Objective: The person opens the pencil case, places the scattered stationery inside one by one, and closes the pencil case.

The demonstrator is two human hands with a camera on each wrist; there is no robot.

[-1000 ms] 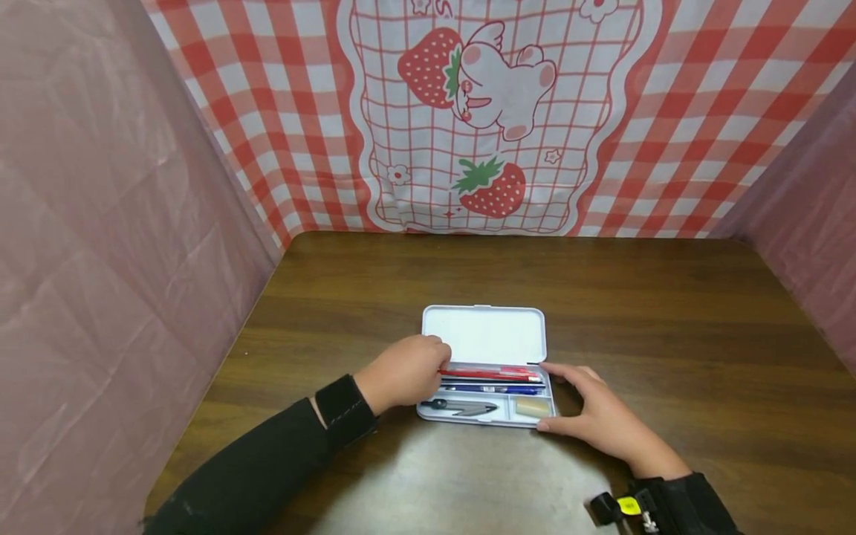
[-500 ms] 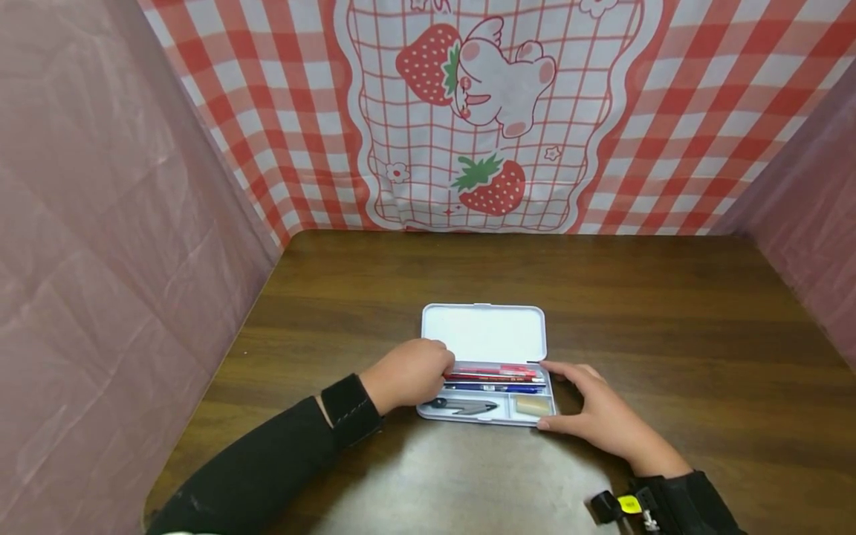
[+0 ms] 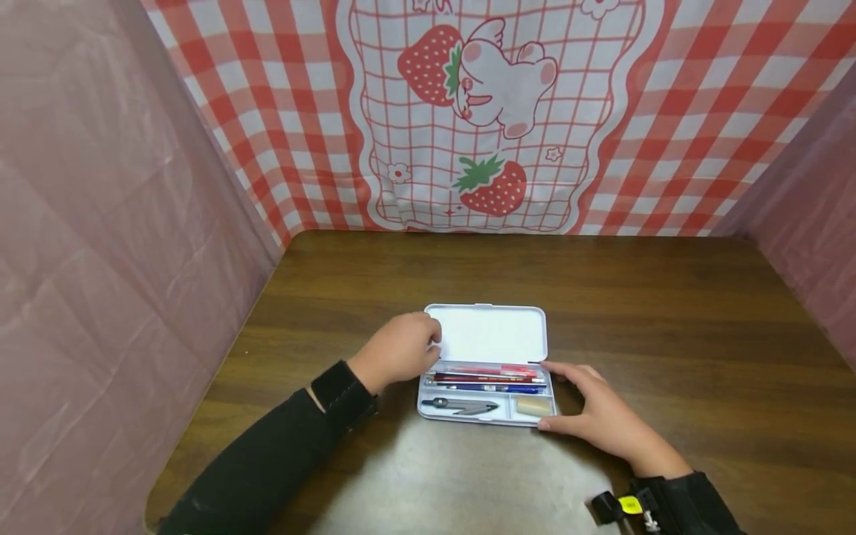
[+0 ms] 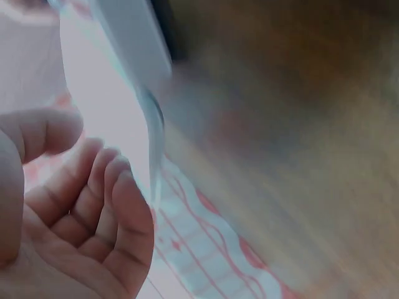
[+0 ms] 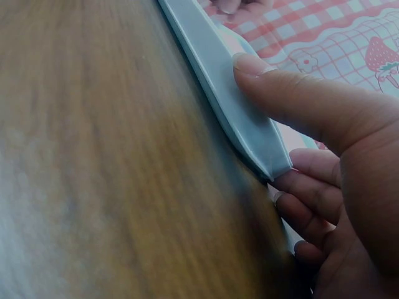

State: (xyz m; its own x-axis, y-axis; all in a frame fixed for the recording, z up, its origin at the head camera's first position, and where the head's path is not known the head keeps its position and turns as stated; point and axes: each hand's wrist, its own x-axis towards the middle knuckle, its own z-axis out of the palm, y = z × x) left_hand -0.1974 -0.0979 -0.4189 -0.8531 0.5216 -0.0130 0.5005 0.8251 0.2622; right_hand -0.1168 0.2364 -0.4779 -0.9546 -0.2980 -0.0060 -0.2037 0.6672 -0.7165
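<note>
A white pencil case (image 3: 431,414) lies unfolded on the table, its lid (image 3: 495,332) tipped back. Inside are red and pink pens or pencils (image 3: 491,377), a blue pen (image 3: 504,388), a grey drawing compass (image 3: 464,406) and a beige eraser (image 3: 533,405). My left hand (image 3: 397,345) is at the lid's left edge, fingers loosely bent and apart from the thumb; in the left wrist view the lid (image 4: 109,93) runs past its fingertips. With thumb in front and fingers behind, my right hand (image 3: 591,417) holds the case's right end, also seen in the right wrist view.
The brown wooden table (image 3: 334,275) extends on all sides of the case. Behind it hangs a red-and-white checked cloth (image 3: 294,148) with strawberries. Pink cloth (image 3: 134,223) hangs at the left and right sides.
My left hand has let go of the red pencil in the case and moved up and back to the lid's left edge. The right hand has stayed at the case's right end.
</note>
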